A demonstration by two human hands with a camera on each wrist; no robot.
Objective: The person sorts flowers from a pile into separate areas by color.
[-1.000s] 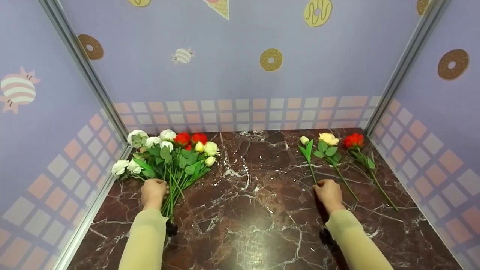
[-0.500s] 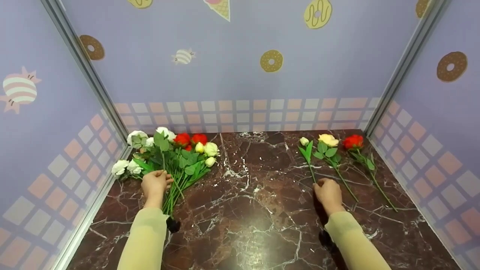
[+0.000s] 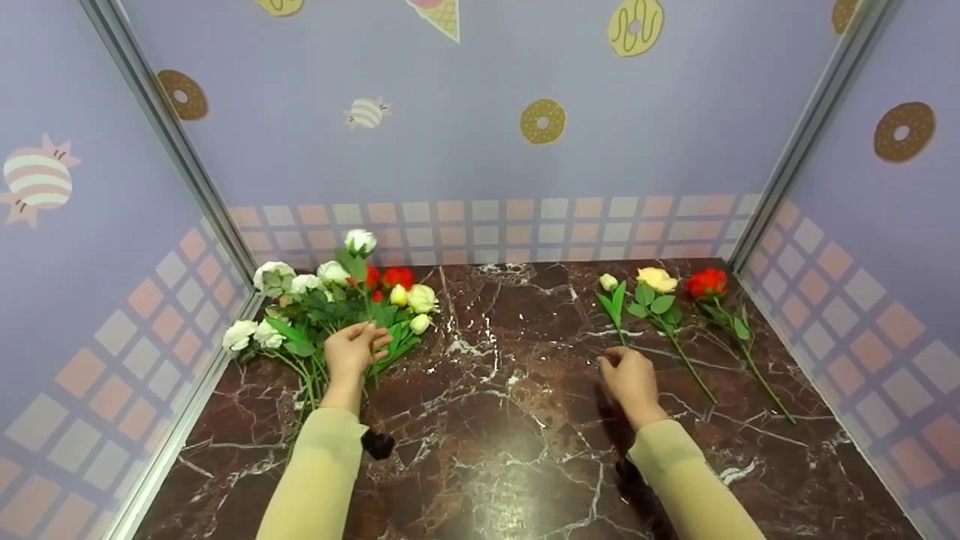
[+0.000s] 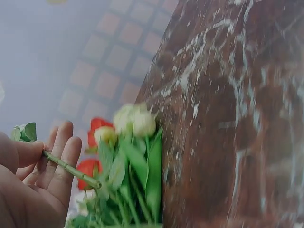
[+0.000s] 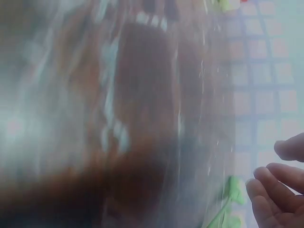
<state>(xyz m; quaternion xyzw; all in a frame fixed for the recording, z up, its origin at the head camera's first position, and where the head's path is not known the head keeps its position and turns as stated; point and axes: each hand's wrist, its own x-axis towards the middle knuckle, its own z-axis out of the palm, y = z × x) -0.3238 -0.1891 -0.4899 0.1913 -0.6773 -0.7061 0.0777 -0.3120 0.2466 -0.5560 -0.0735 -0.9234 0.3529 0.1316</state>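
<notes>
My left hand (image 3: pixel 351 354) pinches the green stem (image 4: pixel 71 169) of a white rose (image 3: pixel 360 241) between thumb and fingers; its other fingers are spread. The rose stands raised above the pile of flowers, bloom up. Beneath and beside that hand lie several white flowers (image 3: pixel 275 276), red flowers (image 3: pixel 399 277) and pale green-yellow ones (image 3: pixel 422 298). My right hand (image 3: pixel 631 379) is over the table near the stem of a small pale bud (image 3: pixel 608 282). In the right wrist view a gap separates its thumb and fingers (image 5: pixel 266 183), with nothing held.
On the right of the marble table (image 3: pixel 495 420) lie a yellow rose (image 3: pixel 657 280) and a red flower (image 3: pixel 707 284), each on a long stem. Purple walls with a checked border (image 3: pixel 520 221) enclose the back and both sides.
My left hand has lifted the white rose out of the pile and moved right with it. My right hand has let go of the bud's stem and shifted slightly left.
</notes>
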